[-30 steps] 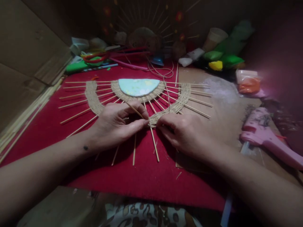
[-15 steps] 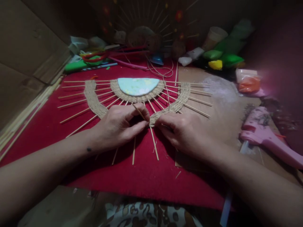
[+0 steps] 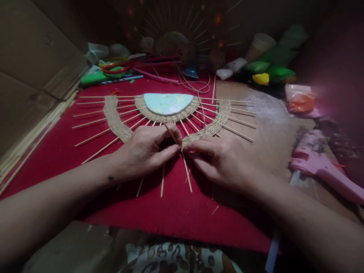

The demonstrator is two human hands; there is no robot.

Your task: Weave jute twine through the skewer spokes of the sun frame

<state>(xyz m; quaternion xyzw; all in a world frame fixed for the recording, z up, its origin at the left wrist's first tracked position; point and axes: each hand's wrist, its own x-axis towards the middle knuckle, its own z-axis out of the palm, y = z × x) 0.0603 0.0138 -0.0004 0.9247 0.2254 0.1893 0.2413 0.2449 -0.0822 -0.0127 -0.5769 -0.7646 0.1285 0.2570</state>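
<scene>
A half-round piece of thin sticks (image 3: 240,132) fans out on the red board, with a light blue half-disc (image 3: 167,103) at its centre. Twine is woven through the sticks in an inner band (image 3: 139,107) and a wider outer band (image 3: 218,124). My left hand (image 3: 152,146) pinches one of the sticks near the front of the outer band. Close beside it, my right hand (image 3: 222,157) has thumb and forefinger at the band's twine edge; the strand between them is mostly hidden. A loose strand of twine (image 3: 203,112) trails across the right side.
A pink glue gun (image 3: 315,159) lies on cardboard (image 3: 256,170) at the right. Red-handled scissors (image 3: 116,69), a green roll (image 3: 93,78) and pink strips (image 3: 156,76) lie at the back left. Coloured bags (image 3: 280,72) and a packet of orange material (image 3: 301,102) sit back right.
The whole view has shifted slightly, so everything sits a little further right. My right fingertips have moved a little at the band's edge; my left hand keeps its pinch.
</scene>
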